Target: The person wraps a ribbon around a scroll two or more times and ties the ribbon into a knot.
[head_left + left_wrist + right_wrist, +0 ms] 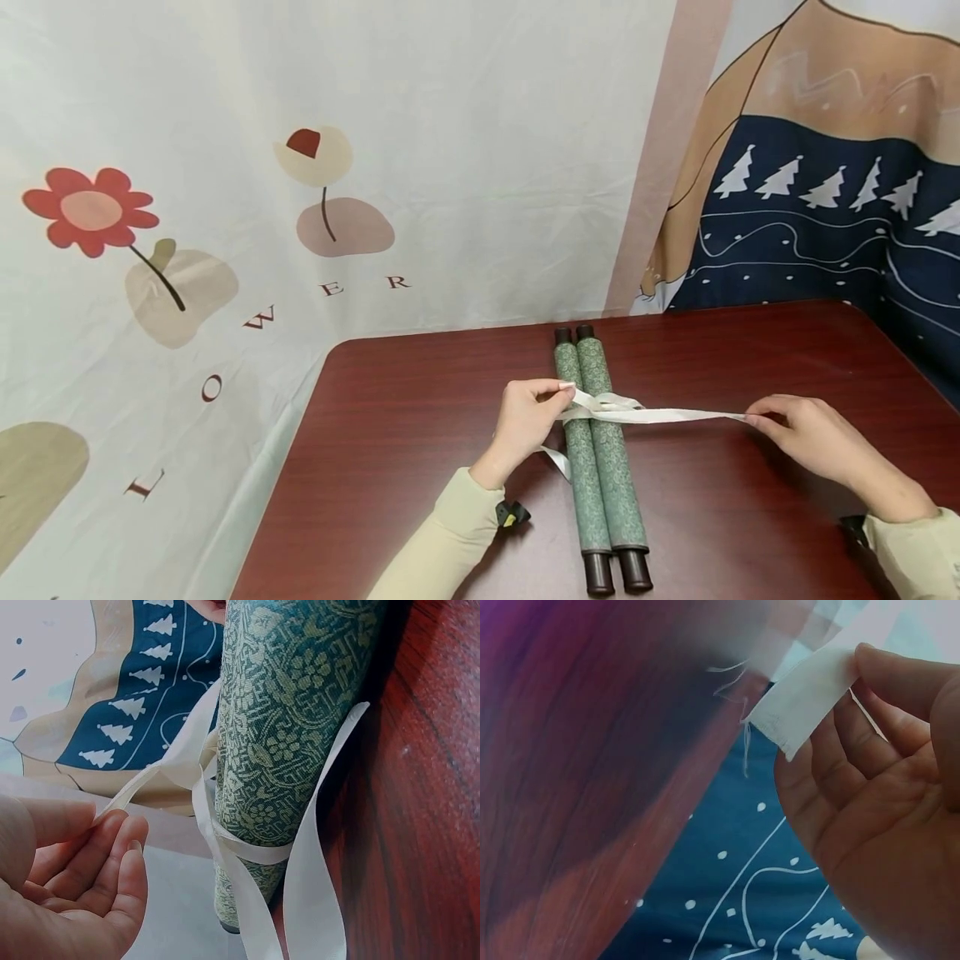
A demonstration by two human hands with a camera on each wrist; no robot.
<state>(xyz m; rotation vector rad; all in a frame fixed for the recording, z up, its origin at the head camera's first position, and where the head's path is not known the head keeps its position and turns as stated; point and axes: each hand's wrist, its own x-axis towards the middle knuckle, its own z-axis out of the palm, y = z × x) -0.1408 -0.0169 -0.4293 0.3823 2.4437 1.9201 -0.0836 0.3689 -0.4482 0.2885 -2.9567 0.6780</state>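
Note:
Two rolled scroll rods covered in green patterned brocade (pixel 617 475), with dark end knobs, lie side by side on the table. A white ribbon (pixel 667 416) wraps round their middle and crosses itself on top. My left hand (pixel 525 421) pinches one part of the ribbon just above the left roll. Out to the right, my right hand (pixel 813 437) pinches the other end, and the ribbon runs straight between it and the rolls. In the right wrist view the frayed ribbon end (pixel 780 724) pokes out past the thumb. A loose ribbon tail (pixel 311 885) hangs beside the roll in the left wrist view.
The dark red wooden table (pixel 405 392) has rounded far corners. Behind it hangs a white cloth (pixel 480 167) printed with flowers and letters, and to the right a navy part (pixel 795 225) with white trees. A dark wrist strap (pixel 513 515) sits at the left sleeve.

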